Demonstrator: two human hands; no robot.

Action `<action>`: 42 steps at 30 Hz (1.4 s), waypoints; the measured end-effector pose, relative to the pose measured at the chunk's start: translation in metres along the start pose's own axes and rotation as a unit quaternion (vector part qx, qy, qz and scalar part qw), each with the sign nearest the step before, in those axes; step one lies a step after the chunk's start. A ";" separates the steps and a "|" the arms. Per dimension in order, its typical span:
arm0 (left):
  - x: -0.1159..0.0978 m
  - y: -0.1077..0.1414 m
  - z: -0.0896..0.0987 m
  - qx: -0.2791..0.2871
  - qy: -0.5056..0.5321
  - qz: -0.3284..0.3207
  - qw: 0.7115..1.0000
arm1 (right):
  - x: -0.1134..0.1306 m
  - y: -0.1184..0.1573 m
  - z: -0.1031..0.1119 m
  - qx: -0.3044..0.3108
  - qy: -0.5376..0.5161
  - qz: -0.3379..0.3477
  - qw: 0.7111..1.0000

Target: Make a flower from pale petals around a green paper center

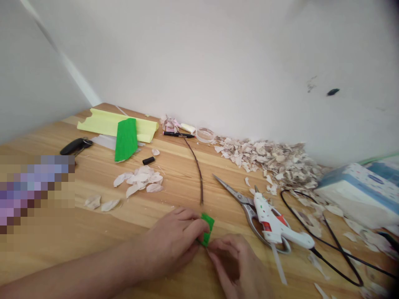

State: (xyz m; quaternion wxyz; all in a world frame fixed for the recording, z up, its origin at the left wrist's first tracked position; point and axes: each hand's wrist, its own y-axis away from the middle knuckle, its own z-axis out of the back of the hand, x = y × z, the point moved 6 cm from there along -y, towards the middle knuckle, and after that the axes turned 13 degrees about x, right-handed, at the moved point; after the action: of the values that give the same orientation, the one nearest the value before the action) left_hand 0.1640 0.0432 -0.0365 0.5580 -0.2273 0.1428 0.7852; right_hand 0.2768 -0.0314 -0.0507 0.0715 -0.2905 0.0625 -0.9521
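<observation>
A small piece of green crepe paper [208, 224] is pinched by my left hand [179, 236], its fingers closed over the left edge. My right hand [238, 263] is at the paper's lower corner, thumb and forefinger tips together; whether they grip the paper or something thin below it I cannot make out. A thin brown twig [199, 174] lies just beyond my hands, its near end close to the green paper. Metal scissors [246, 203] lie right of the twig, partly under a white hot glue gun [271, 218] with a glue stick in its back.
At the back left are a yellow crepe sheet [102, 120] and a larger green piece [126, 139]. Petals [141, 180] lie mid-table. A heap of dry petals [274, 158] lines the wall. A tissue pack [358, 191] and black cord [333, 238] are right, a car key [73, 146] left.
</observation>
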 end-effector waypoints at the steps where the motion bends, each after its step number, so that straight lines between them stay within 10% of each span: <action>1: -0.001 0.000 0.000 0.002 0.004 0.003 1.000 | 0.000 0.001 0.000 0.003 -0.005 -0.002 1.000; 42: 0.003 -0.002 0.001 0.043 0.082 0.075 0.993 | -0.008 -0.003 -0.001 -0.010 -0.093 -0.066 0.993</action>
State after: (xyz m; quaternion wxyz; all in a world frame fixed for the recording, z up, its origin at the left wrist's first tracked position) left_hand 0.1647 0.0467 -0.0366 0.4931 -0.2556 0.2384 0.7967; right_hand 0.2824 -0.0266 -0.0548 0.0114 -0.3824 0.0461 -0.9228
